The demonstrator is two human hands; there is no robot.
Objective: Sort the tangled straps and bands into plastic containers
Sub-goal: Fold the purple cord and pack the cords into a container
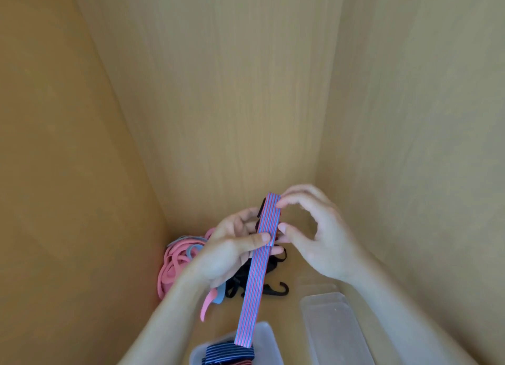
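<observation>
Holding the red-and-blue striped flat elastic strap (261,258) upright above the near clear plastic container (269,333), probably straightening it before laying it on the matching striped straps (229,353) inside. Left hand (232,251) thumb-pinching mid-strap, right hand (318,235) gripping the folded top. Pink, blue and black tangle (177,258) heaped in the wooden cabinet floor (295,272)'s back-left corner.

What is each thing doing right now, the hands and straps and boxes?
striped strap: held up, lower end dangling.
left hand: pinches the strap's middle.
right hand: pinches its top.
pink bands: tangled heap.
black straps: tangled.
near container: open, holds striped straps.
right container: open, nothing visible inside.
</observation>
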